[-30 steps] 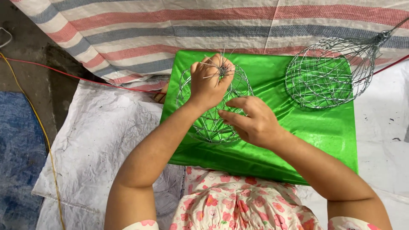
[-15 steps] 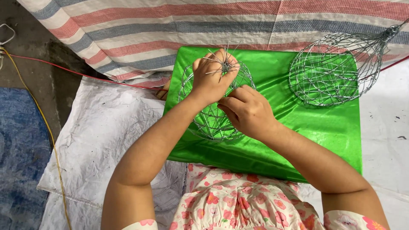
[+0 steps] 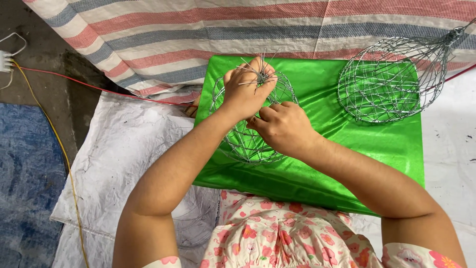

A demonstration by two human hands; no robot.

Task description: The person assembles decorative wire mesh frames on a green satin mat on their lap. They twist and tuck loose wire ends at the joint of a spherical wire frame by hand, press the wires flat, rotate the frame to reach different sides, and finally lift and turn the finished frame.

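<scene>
The left hand (image 3: 246, 92), fingers curled and knuckles up, pinches the bunched wire ends atop a round wire cage (image 3: 250, 141). Just below it, the right hand (image 3: 285, 128) closes on the cage's mesh, wrist bent inward. Under both lies a green cloth (image 3: 317, 164); a second wire cage (image 3: 384, 82) rests well right of them.

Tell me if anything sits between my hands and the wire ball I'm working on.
Nothing visible does. The left hand already grips the bunched wire ends at the top of the wire ball, and the right hand rests on its side. The finished wire cage lies apart, to the right.
</scene>
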